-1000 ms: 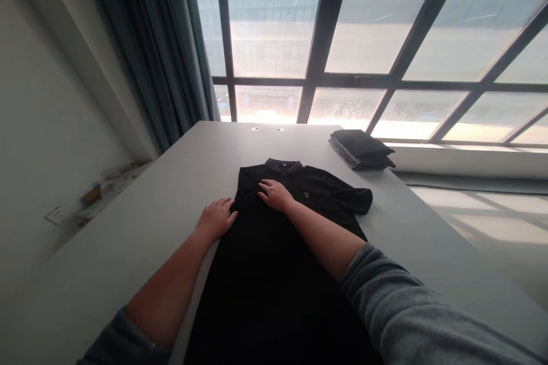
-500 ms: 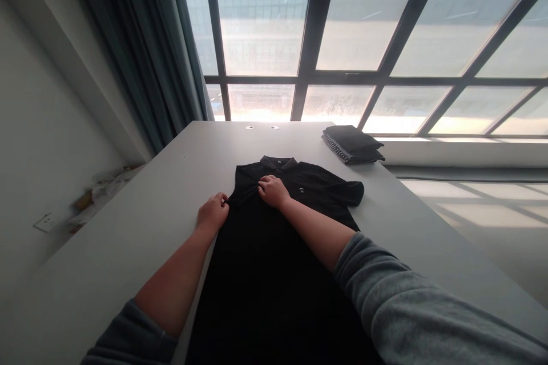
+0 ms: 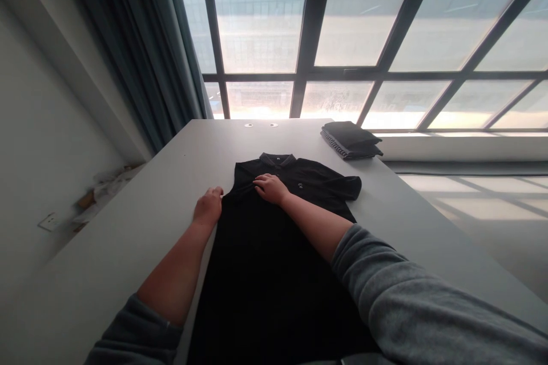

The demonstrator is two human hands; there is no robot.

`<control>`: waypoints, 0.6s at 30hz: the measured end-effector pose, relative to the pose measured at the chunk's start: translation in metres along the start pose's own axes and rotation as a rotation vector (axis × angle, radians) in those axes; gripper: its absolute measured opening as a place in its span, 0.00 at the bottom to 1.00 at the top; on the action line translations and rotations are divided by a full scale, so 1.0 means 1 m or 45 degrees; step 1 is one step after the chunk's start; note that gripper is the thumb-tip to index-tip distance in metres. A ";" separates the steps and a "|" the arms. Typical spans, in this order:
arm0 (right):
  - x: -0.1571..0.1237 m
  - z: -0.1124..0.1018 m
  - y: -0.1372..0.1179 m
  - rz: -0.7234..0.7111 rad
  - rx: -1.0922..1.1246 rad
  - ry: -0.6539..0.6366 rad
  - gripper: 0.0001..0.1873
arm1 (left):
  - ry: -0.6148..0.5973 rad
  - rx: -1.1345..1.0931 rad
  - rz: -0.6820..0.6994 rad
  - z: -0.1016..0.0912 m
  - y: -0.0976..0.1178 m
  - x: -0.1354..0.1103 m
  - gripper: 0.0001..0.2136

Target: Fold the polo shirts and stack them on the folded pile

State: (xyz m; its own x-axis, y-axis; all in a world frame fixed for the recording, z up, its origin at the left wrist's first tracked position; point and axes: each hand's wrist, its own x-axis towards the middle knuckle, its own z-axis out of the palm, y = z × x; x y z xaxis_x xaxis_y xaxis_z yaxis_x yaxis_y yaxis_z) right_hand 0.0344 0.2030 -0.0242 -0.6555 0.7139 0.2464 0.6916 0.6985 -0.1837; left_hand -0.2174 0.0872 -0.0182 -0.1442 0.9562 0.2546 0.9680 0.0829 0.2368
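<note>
A black short-sleeved polo shirt lies spread on the white table, its collar toward the window and a small light logo on the chest. The sleeve on the right sticks out; no sleeve shows beyond the left edge, where the cloth looks turned inward. My left hand is at that left edge below the shoulder, its fingers curled and closed on the cloth. Flat across the upper chest rests my right hand, fingers stretched out and holding nothing.
A stack of folded dark clothes sits at the table's far right corner. Behind the table are a large window and a dark curtain. Along the left wall lie some crumpled bags.
My left hand has shifted slightly left and its fingers look less tightly bunched. The right hand has slid a little left over the chest. The view has tilted slightly.
</note>
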 end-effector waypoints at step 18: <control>0.003 0.010 0.008 -0.012 -0.007 0.091 0.18 | -0.192 0.201 0.339 -0.027 0.013 -0.008 0.14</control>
State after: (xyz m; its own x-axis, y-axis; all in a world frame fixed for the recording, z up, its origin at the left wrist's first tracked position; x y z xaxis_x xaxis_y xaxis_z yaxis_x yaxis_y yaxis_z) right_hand 0.0353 0.2115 -0.0344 -0.6389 0.7015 0.3158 0.6872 0.7049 -0.1757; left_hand -0.2096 0.0727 0.0081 0.1385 0.9799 0.1437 0.9891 -0.1442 0.0300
